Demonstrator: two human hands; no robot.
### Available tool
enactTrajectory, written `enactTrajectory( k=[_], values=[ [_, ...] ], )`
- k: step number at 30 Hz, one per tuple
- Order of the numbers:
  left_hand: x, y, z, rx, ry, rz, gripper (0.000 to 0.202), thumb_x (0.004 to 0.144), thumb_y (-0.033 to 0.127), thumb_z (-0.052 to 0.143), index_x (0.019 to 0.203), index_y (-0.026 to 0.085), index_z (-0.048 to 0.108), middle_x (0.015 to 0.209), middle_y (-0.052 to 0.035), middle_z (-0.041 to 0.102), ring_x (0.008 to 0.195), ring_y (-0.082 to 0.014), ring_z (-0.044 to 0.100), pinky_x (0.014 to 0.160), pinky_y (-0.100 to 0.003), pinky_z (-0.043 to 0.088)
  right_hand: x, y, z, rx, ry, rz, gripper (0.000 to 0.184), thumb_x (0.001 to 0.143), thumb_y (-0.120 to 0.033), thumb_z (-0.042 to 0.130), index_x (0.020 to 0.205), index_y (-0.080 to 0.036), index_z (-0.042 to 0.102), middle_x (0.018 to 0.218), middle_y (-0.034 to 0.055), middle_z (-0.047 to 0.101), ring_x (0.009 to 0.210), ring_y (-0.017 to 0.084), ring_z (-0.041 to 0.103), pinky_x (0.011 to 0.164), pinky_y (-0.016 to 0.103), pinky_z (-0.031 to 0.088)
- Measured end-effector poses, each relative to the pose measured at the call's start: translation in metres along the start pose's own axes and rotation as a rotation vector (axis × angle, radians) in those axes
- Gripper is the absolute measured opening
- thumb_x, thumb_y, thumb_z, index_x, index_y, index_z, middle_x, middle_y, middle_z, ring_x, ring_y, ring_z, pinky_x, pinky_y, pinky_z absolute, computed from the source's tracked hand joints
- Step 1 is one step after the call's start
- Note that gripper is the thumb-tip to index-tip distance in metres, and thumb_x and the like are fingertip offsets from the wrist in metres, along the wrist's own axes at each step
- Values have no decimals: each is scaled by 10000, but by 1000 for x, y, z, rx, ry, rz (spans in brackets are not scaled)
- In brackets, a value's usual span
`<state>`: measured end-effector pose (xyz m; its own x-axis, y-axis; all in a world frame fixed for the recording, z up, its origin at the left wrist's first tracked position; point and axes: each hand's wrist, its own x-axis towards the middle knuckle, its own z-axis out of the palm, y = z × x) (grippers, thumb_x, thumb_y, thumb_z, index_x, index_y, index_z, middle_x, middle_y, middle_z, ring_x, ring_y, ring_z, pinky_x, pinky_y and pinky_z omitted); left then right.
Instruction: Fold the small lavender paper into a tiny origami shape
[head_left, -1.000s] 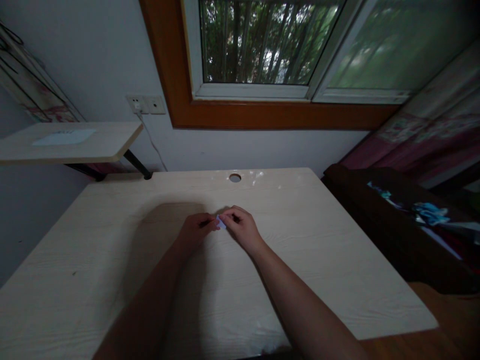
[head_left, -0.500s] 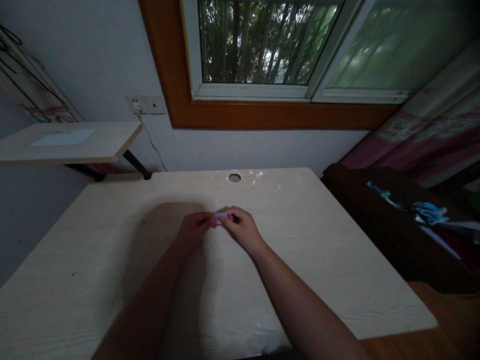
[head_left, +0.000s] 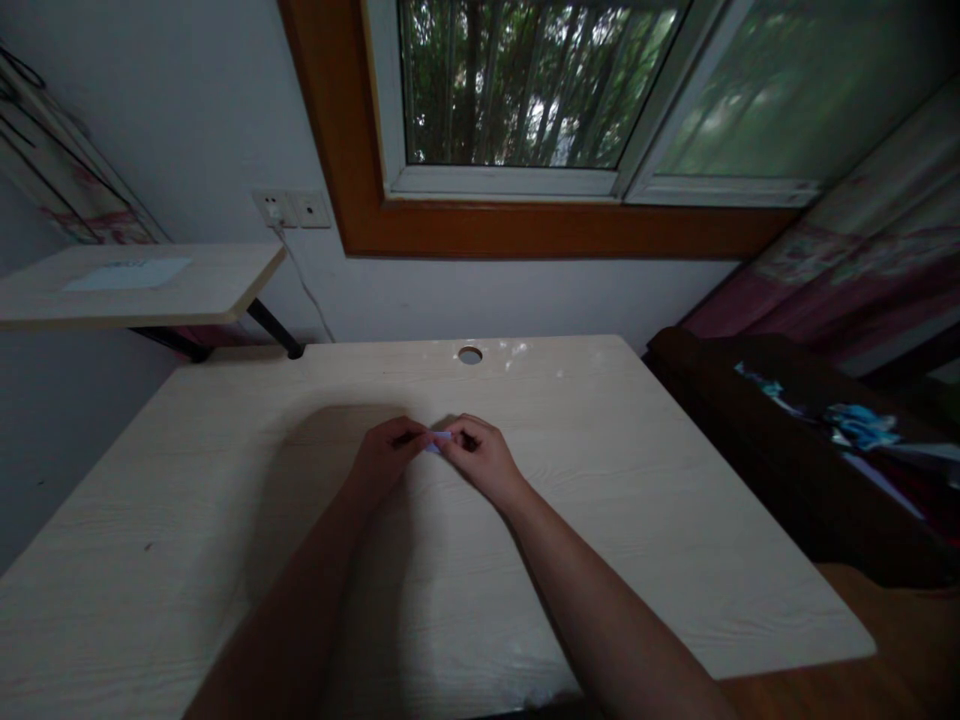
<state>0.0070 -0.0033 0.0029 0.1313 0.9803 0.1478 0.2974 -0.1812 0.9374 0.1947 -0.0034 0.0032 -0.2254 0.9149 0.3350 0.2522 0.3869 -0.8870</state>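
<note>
Light-wood shelf sits far left. Mid-worktop, the left hand has its fingers pinched on one end of the lilac paper. The right hand pinches the other end. Paper sits between both hands, low over the worktop, well short of the cable hole.

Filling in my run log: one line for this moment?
left hand: pinching paper scrap | right hand: pinching paper scrap | under hands: wooden desk
</note>
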Motion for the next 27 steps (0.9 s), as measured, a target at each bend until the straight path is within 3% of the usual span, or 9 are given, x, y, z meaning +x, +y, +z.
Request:
enactTrajectory(
  k=[14,22,27],
  values=[
    [-1,4,-1,-119,38,-110,226,724,388,726,732,162,726,678,-3,670,667,-148,581,647,-241,437,-1,8,0,96,78,59,126,843,-308,647,820,-200,709,749,14,618,662,142,520,607,258,391],
    [4,0,-2,4,119,-166,238,743,405,690,792,180,753,751,-22,724,718,-181,635,705,-274,466,2,11,2,154,173,141,208,859,-399,627,846,-203,695,817,32,656,739,170,571,698,287,446],
    [7,-3,0,-52,124,-168,256,724,401,718,866,190,749,797,-28,728,742,-175,644,718,-272,474,2,10,4,262,86,170,269,830,-390,666,1034,-215,657,842,24,657,701,153,567,674,280,455]
  ],
)
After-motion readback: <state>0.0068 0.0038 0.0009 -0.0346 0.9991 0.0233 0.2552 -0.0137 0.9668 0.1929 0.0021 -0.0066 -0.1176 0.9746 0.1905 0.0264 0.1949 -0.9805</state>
